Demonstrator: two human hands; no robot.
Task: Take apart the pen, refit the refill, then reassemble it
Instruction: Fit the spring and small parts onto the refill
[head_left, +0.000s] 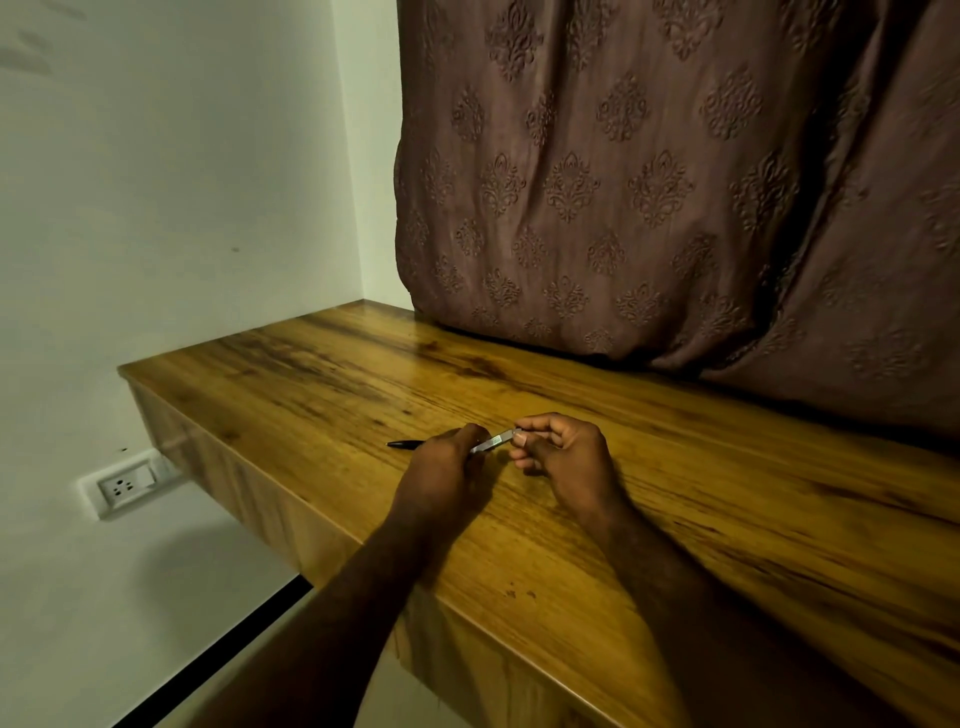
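A slim pen (491, 443) is held level just above the wooden desk (727, 493), spanning both hands. Its dark tip end sticks out to the left past my left hand (447, 467), which is closed around the front half of the barrel. Between the hands a short silvery stretch of the barrel shows. My right hand (563, 452) pinches the rear end of the pen between thumb and fingers. Whether the pen's two halves are joined or parted is hidden by the fingers.
A brown patterned curtain (649, 182) hangs behind the desk and rests on its back edge. A white wall (182, 182) stands to the left, with a socket and switch plate (124, 484) below desk level. The desk's left end and front edge lie close to my forearms.
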